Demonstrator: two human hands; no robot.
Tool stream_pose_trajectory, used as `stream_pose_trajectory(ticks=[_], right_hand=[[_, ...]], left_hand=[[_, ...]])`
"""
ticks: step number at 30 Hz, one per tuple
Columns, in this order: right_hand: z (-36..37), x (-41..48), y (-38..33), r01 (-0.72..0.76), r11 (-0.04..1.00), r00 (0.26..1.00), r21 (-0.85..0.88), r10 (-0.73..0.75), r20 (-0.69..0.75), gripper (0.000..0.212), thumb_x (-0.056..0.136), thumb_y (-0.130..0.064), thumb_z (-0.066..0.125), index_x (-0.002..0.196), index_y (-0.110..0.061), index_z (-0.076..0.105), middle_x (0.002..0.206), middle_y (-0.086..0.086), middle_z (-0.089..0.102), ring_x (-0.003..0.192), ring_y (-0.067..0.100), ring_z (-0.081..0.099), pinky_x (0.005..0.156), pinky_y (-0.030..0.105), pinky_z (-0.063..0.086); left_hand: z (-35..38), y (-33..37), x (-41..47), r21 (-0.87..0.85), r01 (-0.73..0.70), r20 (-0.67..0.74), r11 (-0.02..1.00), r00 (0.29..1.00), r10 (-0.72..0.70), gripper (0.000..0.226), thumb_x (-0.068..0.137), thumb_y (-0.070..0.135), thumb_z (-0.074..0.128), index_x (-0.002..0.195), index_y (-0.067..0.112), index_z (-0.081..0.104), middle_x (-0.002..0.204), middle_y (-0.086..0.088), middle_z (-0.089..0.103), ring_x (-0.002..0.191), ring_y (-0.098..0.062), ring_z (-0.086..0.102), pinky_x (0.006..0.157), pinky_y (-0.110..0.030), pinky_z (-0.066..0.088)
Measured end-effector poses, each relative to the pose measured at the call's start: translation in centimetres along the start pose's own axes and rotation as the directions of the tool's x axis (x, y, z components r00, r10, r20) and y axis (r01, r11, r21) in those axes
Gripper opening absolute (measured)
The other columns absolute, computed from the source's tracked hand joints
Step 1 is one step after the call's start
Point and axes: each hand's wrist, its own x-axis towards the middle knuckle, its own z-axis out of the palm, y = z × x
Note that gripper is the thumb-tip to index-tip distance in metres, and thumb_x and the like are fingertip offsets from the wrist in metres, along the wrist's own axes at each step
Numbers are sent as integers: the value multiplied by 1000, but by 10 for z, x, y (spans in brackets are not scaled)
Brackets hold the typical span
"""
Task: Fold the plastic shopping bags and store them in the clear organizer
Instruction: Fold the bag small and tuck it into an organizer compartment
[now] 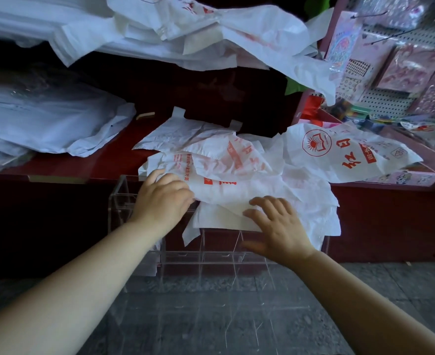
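Note:
A crumpled white plastic bag with red print (236, 180) lies across the top of the clear organizer (211, 254), which stands on the floor against a dark red shelf. My left hand (163, 198) rests on the bag's left edge with fingers bent over it. My right hand (275, 224) lies flat on the bag's lower flap, fingers spread. More white bags (195, 134) lie behind on the shelf, and one with a round red logo (339, 152) sits to the right.
A dark red shelf (83, 162) carries stacks of white bags (44, 124) at left. Another heap of bags (198, 34) hangs over the upper shelf. A pegboard rack with pink packets (403, 73) stands at right. Grey stone floor (211, 316) lies below.

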Motion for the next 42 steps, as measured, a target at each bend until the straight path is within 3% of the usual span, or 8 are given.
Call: stream_pose_trajectory(ticks=[3,6,14,19,24,33,38,42], right_hand=[[7,0,0,0,998,994,-66,7,113,79,36,-45,86,102,-19,50,97,6,69,85,26,66,81,34,39],[6,11,5,-17,998,1000,57,18,-7,35,48,-19,76,81,-12,69,83,6,70,68,26,67,62,27,47],[8,50,25,-201,957,980,209,200,26,15,57,-3,57,63,-7,69,56,5,65,49,26,61,31,27,44],[13,75,36,-330,933,884,145,251,396,27,93,-11,44,110,-6,64,111,12,64,106,28,54,81,35,45],[6,86,40,-465,814,884,348,449,131,42,88,-47,47,80,-9,65,83,7,64,76,18,51,59,25,33],[36,134,35,-74,977,865,-201,163,475,39,93,-14,41,132,-16,46,138,5,41,127,25,30,102,31,22],[29,135,45,-263,949,965,-171,258,-53,22,64,-2,51,62,-14,70,61,-1,65,65,24,58,63,23,42],[0,106,60,-325,945,864,34,311,-395,22,79,-17,52,73,-8,71,74,4,70,78,27,54,69,32,36]], left_hand=[[-10,4,11,-51,39,122,998,992,-33,29,81,37,55,87,16,75,94,-2,72,96,-23,65,100,-32,23],[-12,17,9,-65,11,414,998,910,17,65,84,53,51,140,26,35,147,7,33,138,-11,24,111,-25,-5],[2,33,35,-54,2,340,999,940,16,44,98,22,34,142,25,32,150,6,28,140,-13,20,113,-27,-3],[9,-4,66,-32,12,418,999,908,3,35,98,21,36,128,24,53,133,8,50,129,-13,36,106,-23,14],[15,-29,68,-170,231,497,958,859,-119,31,93,33,47,122,27,58,130,8,54,124,-14,44,102,-28,30],[19,-52,47,-232,354,544,906,819,-181,29,95,25,43,119,29,59,126,12,55,116,-11,48,91,-26,39],[8,-72,64,62,175,471,983,863,-183,34,95,27,42,128,28,52,136,7,49,127,-17,41,100,-27,32],[3,-89,76,217,47,414,975,900,-136,38,94,26,44,131,34,48,132,6,53,122,-21,45,98,-25,29]])
